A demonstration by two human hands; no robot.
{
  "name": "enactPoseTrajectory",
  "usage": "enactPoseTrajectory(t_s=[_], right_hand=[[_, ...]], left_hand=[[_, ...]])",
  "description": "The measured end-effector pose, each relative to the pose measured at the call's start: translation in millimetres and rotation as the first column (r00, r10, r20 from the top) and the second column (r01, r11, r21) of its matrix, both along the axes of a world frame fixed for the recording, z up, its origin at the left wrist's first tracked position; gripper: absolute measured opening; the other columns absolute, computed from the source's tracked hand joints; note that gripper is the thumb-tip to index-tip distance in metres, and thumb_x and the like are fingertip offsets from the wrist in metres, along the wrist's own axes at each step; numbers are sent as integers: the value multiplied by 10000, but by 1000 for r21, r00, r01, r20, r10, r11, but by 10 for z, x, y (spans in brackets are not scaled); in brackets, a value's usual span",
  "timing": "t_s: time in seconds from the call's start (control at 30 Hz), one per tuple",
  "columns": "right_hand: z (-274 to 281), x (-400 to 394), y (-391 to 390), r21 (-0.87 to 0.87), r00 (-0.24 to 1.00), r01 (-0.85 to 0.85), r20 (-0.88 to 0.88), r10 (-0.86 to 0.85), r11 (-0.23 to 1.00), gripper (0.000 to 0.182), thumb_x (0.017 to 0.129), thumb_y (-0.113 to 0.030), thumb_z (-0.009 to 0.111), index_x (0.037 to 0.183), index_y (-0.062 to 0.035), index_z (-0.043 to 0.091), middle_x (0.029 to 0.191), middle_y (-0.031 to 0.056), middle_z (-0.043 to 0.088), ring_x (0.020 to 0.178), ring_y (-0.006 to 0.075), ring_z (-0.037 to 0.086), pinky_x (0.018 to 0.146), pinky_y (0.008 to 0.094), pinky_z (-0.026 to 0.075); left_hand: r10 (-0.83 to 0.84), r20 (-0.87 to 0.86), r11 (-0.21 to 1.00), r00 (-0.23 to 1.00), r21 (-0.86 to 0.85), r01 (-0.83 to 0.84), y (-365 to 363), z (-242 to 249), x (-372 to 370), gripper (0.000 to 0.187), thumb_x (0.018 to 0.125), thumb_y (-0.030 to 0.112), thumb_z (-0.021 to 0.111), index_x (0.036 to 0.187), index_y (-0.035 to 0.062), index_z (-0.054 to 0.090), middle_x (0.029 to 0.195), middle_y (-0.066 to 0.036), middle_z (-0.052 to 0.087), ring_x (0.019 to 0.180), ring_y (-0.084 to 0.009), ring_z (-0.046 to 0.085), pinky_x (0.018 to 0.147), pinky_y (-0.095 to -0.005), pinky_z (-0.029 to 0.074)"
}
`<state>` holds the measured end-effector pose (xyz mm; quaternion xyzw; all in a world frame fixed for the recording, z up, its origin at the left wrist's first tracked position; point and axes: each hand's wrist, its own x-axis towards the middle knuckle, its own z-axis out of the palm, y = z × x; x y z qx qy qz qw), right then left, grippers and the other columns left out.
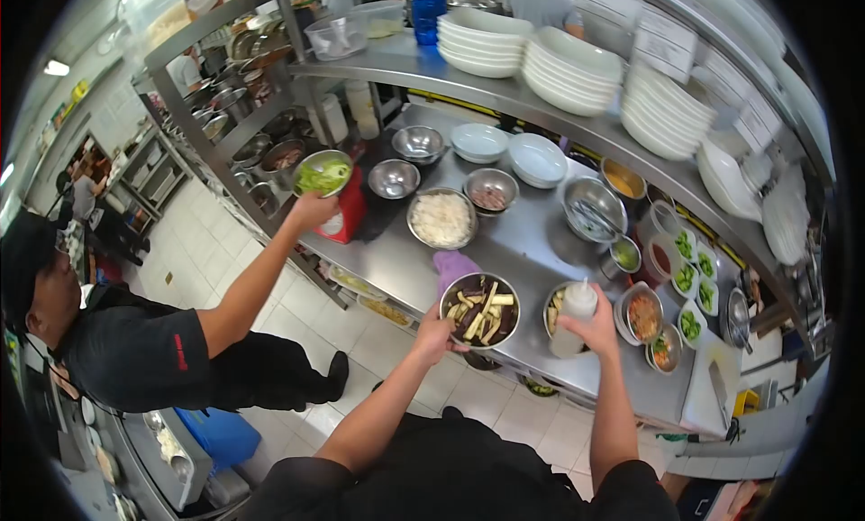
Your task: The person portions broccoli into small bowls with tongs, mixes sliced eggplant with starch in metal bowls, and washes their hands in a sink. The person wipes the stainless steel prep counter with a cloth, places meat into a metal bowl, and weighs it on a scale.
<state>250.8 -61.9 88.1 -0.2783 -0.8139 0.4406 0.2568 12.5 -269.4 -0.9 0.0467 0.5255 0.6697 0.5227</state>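
My left hand (434, 333) grips the rim of a metal bowl (480, 312) filled with cut eggplant strips, held at the counter's front edge. A purple cloth (456, 265) lies just behind that bowl. My right hand (591, 323) is wrapped round a translucent squeeze bottle (569, 327) with its nozzle up. Partly hidden behind the bottle is another bowl (550, 310) with pale cut pieces in it. To the left, a co-worker's hand (315, 212) touches a bowl of chopped green vegetables (323, 175) on a red scale (351, 207).
On the steel counter (396, 269) stand a bowl of white rice (441, 218), a bowl of meat (491, 191) and light blue plates (538, 159). Small green-filled dishes (691, 325) and a cutting board with a knife (714, 386) are at right. White bowls (572, 70) are stacked on the shelf above.
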Motion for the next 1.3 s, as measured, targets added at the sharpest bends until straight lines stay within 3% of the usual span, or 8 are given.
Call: enactPoseTrajectory(t_s=[0.1, 0.23, 0.43, 0.67, 0.83, 0.93, 1.1, 1.3], right_hand=[[77, -1234, -44, -229, 946, -3, -317, -72, 973, 746, 643, -157, 883, 1245, -6, 469, 1105, 77, 622, 991, 169, 608, 893, 337, 483], [527, -3334, -97, -79, 860, 12, -508, -51, 997, 765, 639, -202, 883, 1242, 2, 460, 1108, 105, 624, 1010, 208, 607, 895, 342, 480], [168, -5864, 224, 72, 931, 40, -365, -11, 997, 815, 579, -260, 884, 1241, -43, 461, 1098, 178, 626, 1037, 309, 613, 913, 391, 471], [-784, -6889, 463, 175, 999, -11, -45, 19, 984, 832, 581, -273, 872, 1255, -22, 454, 1145, 237, 614, 1064, 384, 600, 920, 430, 474], [-535, -6306, 670, 161, 995, -91, -22, 96, 983, 921, 661, -440, 814, 1355, -7, 391, 1309, 259, 507, 1215, 368, 506, 1007, 422, 412], [119, -4785, 532, 204, 988, -146, -27, 154, 968, 634, 795, -395, 706, 1235, 25, 526, 1196, 240, 591, 1134, 366, 567, 962, 421, 448], [335, -1731, 181, 242, 963, 252, 37, -268, 937, 357, 835, -310, 656, 984, 12, 618, 937, 228, 656, 836, 391, 636, 747, 437, 503], [-641, 802, -205, 497, 341, 675, 445, -828, 546, 283, 869, -216, 582, 871, 66, 586, 806, 264, 648, 791, 403, 652, 675, 448, 533]], left_hand=[[123, -78, 989, 989, -77, -129, -327, 20, -341, 549, 795, -57, 393, 1328, 78, 396, 1105, -176, 588, 783, -320, 686, 494, -410, 615], [237, -113, 964, 965, -96, -248, -693, -229, -977, 488, 832, -38, 377, 1306, 71, 412, 1080, -171, 593, 758, -307, 684, 472, -395, 605], [259, -247, 925, 934, -213, -313, -1053, -469, -1690, 367, 880, -2, 426, 1243, 31, 470, 1082, -160, 605, 866, -270, 671, 625, -400, 602], [154, -574, 923, 804, -208, -325, -1354, -752, -2103, 407, 912, 20, 449, 1298, -107, 422, 1176, -208, 586, 1087, -240, 579, 943, -325, 447], [105, -632, 878, 768, -303, -370, -1492, -1293, -2232, 544, 977, 143, 493, 1421, -89, 282, 1372, -241, 450, 1259, -268, 461, 1061, -344, 347], [-158, -800, 882, 579, -378, -282, -1446, -961, -2203, 478, 993, 164, 461, 1383, -89, 351, 1399, -254, 411, 1274, -314, 442, 1073, -366, 352], [329, -437, 916, 837, -69, -396, -1345, -651, -1753, 425, 964, 45, 435, 1367, -58, 348, 1222, -197, 531, 1027, -246, 597, 846, -327, 512], [430, -244, 890, 869, -46, -454, -1322, -526, -947, 520, 809, -110, 412, 1321, -32, 368, 1153, -186, 573, 990, -256, 630, 830, -344, 540]])
